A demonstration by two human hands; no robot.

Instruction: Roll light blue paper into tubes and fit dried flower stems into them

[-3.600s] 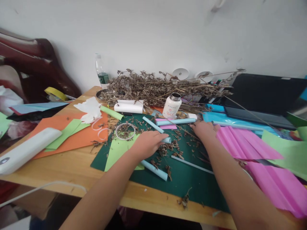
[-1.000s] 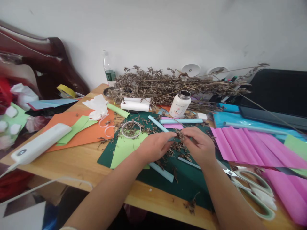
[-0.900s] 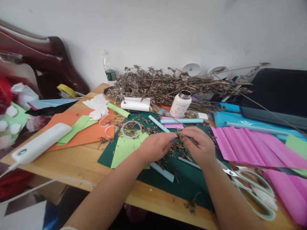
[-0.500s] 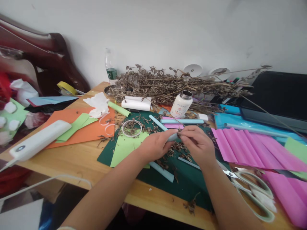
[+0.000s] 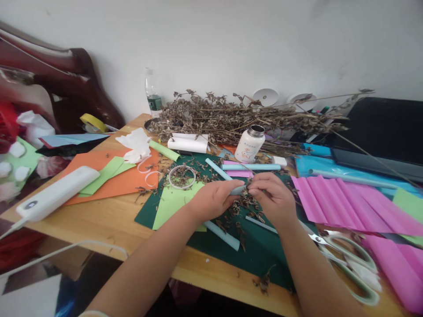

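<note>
We see the left hand [image 5: 211, 200] and right hand [image 5: 272, 198] meet over the dark green mat [image 5: 261, 253], pinching a pale blue paper roll [image 5: 238, 189] among dried crumbs [image 5: 244, 204]. Scissors [image 5: 350, 259] lie right; dried branches [image 5: 244, 116] lie far.

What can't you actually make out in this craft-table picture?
Head view:
- What the left hand and right hand pinch together: fingers cover it.
- Print on the white bottle: too small.
- Scissors blade tips: behind the right forearm.
- Pink paper: cut off at the right edge.
</note>
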